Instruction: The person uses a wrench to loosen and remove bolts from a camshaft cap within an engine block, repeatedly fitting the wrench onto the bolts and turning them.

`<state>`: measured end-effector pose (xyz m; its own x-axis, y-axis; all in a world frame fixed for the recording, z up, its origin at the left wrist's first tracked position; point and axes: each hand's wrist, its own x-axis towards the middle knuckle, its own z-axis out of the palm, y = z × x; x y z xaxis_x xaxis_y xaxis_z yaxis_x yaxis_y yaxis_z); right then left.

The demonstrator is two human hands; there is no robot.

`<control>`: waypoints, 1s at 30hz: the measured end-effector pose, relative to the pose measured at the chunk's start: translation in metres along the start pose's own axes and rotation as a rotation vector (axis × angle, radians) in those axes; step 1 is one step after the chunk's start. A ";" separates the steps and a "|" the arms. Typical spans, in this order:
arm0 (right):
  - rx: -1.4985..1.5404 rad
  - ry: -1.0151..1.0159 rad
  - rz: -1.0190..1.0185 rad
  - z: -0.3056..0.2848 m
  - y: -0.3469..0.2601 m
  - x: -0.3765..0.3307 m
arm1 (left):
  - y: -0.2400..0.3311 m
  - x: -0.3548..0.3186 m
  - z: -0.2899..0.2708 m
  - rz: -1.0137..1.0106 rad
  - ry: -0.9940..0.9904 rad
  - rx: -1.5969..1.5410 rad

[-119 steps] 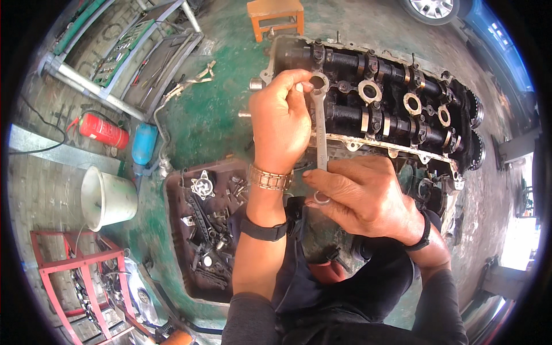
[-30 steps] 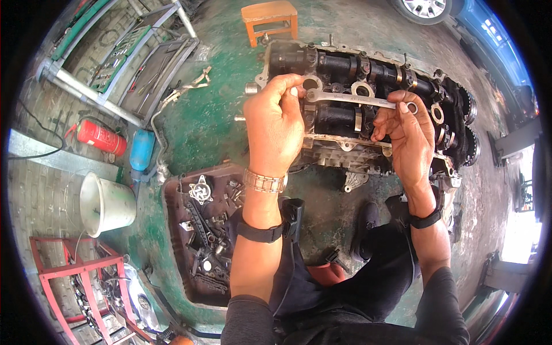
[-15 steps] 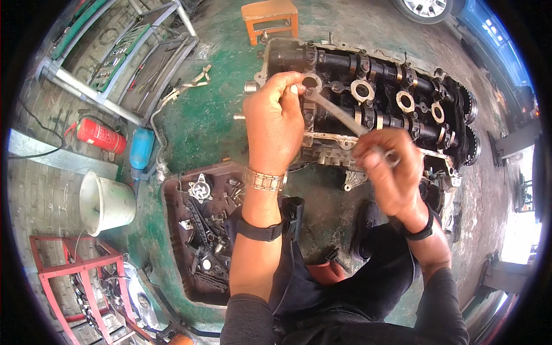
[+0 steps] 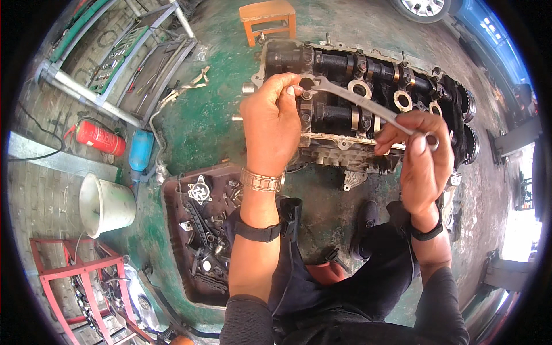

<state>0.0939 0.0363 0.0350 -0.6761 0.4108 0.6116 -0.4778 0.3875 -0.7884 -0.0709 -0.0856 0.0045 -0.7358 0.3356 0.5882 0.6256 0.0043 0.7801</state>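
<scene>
A silver combination wrench (image 4: pixel 368 104) slants across the top of a dark cylinder head (image 4: pixel 333 118) with two camshafts. Thumb and forefinger of my left hand (image 4: pixel 272 118) are pinched at the wrench's open-jaw end, over the left part of the head. The fastener under the jaw, if any, is hidden by my fingertips. Toward the wrench's ring end, my right hand (image 4: pixel 424 158) grips the shank between thumb and fingers. Pale round ports (image 4: pixel 360 89) run along the middle of the head, and timing gears (image 4: pixel 470 141) sit at its right end.
Left of my legs lies a brown tray (image 4: pixel 172 230) of loose engine parts. A white bucket (image 4: pixel 107 204), a red fire extinguisher (image 4: pixel 100 138), a blue bottle (image 4: pixel 141 150) and a metal tool rack (image 4: pixel 86 92) stand further left. Behind the head is an orange stool (image 4: pixel 267 17).
My right hand has swung the wrench's ring end to the right and slightly away from me, so the shank lies flatter. My left hand stays at the jaw end.
</scene>
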 end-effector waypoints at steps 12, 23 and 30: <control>0.080 0.051 0.290 -0.008 0.028 0.007 | -0.003 0.000 0.004 -0.019 0.010 -0.022; 0.230 0.119 0.488 -0.014 0.041 0.017 | -0.006 -0.001 0.004 -0.003 0.030 -0.003; 0.182 0.104 0.518 -0.013 0.039 0.015 | -0.006 -0.001 0.004 -0.014 0.038 -0.007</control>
<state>0.0731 0.0684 0.0144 -0.7938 0.5924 0.1376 -0.1935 -0.0314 -0.9806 -0.0734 -0.0820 -0.0016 -0.7537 0.2991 0.5852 0.6139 0.0024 0.7894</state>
